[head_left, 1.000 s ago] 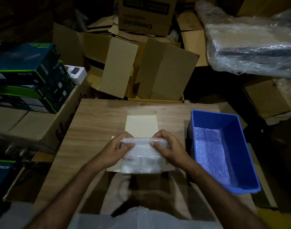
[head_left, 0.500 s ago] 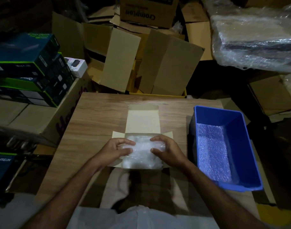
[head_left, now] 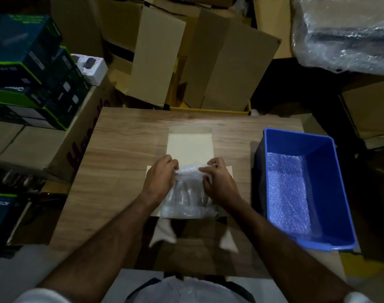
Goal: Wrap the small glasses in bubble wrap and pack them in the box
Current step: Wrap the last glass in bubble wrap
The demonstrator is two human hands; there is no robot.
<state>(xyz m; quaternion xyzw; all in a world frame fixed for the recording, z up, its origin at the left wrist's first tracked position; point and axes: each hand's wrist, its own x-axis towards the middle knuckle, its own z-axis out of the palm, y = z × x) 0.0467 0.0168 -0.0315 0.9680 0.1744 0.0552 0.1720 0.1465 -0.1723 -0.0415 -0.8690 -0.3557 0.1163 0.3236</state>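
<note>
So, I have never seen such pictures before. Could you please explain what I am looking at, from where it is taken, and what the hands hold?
There is no machine here. A person wears a camera on the head, so it looks down at their own arms. The left hand and right hand both grip a bubble-wrapped bundle, set in a small open cardboard box on a wooden table. To the right stands a blue plastic bin with bubble wrap lying inside. Cardboard cartons surround the table.

- A wood-grain laminate tabletop (head_left: 125, 149) sits under dim light.
- Plain brown cardboard cartons (head_left: 219, 62) stand crowded behind it.
- Dark printed boxes with green edges (head_left: 27, 68) are stacked at left.
- A plastic-wrapped bundle (head_left: 348, 33) lies at upper right.
</note>
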